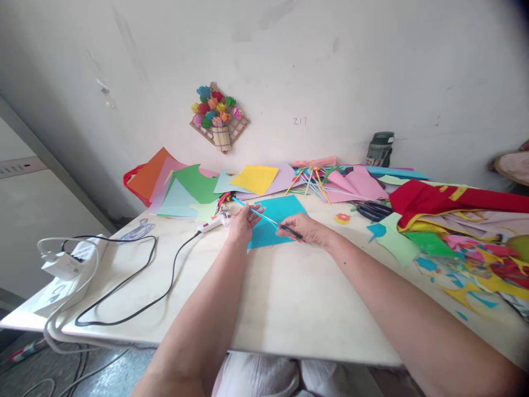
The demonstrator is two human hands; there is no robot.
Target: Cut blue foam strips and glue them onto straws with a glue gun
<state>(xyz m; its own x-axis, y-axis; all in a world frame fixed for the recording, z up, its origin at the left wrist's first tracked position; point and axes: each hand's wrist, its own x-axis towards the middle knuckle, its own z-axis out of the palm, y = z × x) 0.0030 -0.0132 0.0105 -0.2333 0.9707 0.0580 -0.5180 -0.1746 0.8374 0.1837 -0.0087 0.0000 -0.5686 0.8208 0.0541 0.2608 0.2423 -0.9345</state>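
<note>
Over a bright blue sheet (285,207) on the table, both my hands are close together. My left hand (243,221) pinches a thin light-blue strip (241,202), whose far end sticks out past the fingers. My right hand (305,228) is closed around a slim black-handled tool (291,231). The tool's tip points left and meets the near part of the strip; its exact kind is hard to make out. Just left of my left hand lies a white glue gun (211,224) with a black cord.
Coloured paper sheets (254,179) line the wall, with several thin sticks (308,179) among them. Dark-handled scissors (374,210), a red cloth (430,203) and paper scraps (467,275) lie right. A power strip (76,270) with looping cables sits left. A bottle (380,149) stands behind.
</note>
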